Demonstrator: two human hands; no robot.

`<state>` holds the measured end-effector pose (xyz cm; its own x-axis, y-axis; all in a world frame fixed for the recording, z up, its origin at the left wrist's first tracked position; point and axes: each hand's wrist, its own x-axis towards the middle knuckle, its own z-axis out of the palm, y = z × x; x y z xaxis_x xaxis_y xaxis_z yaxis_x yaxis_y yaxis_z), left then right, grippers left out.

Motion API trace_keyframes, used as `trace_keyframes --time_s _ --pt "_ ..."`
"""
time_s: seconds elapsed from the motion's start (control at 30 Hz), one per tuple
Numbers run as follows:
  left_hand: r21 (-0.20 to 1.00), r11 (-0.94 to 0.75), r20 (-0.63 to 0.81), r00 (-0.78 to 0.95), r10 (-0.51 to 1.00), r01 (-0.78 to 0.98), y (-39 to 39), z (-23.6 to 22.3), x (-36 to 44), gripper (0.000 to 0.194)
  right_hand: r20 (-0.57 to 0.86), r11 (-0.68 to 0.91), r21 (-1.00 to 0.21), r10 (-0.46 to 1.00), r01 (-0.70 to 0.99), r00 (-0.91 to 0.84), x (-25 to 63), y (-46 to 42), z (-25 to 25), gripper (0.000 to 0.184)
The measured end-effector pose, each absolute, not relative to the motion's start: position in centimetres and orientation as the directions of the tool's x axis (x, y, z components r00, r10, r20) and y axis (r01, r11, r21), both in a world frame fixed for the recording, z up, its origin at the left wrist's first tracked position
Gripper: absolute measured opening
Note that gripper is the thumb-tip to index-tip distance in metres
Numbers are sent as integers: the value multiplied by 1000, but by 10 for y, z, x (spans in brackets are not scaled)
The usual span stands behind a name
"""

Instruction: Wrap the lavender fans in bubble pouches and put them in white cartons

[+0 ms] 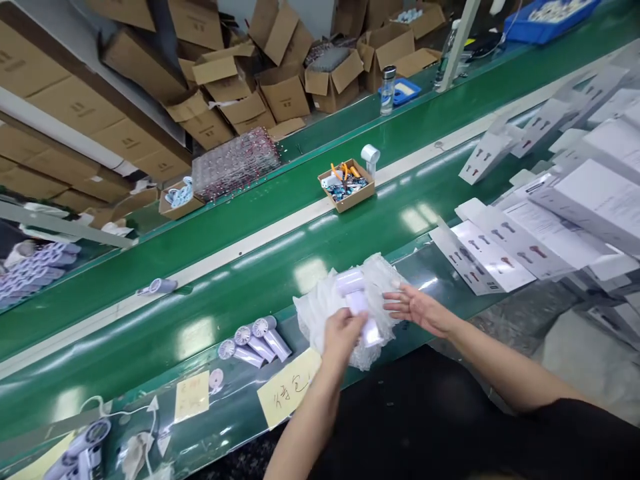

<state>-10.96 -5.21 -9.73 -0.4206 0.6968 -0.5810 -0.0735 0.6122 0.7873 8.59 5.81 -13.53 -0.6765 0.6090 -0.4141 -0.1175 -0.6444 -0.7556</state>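
Lavender fan point(355, 300) over the plastic bags point(316, 308)
Left hand point(341, 333) pinched the handle between its fingers; right hand point(417, 309) had fingers spread, holding nothing. Imo a steady handle grip made sense, leaving the right free. Fan head pointed away from the wearer, long axis slanting back slightly rightward.

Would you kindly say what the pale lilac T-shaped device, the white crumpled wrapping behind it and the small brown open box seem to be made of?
Pale lilac T-shaped device: probably glossy hard plastic, given its smooth highlights.
White crumpled wrapping: likely thin plastic film, translucent and wrinkled.
Small brown open box: apparently matt cardboard, with thin walls.
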Motion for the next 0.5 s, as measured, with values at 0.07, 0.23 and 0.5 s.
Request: trace_keyframes --time_s 0.07,0.23,0.5 --pt "817 576 -561 -227 796 -1 -17 -100 -55 38 -409 -672 -716 624 -189 -666 96 64 -127 57" --pt "712 313 -256 -182 949 629 34 -136 19 31 -532 -619 -747 775 -244 -341 170 101 -123 42" --pt "613 442 -420 -205 884 654 52 -166 25 13 -730 -895 -358 446 -266 -518 240 79 -135 31"
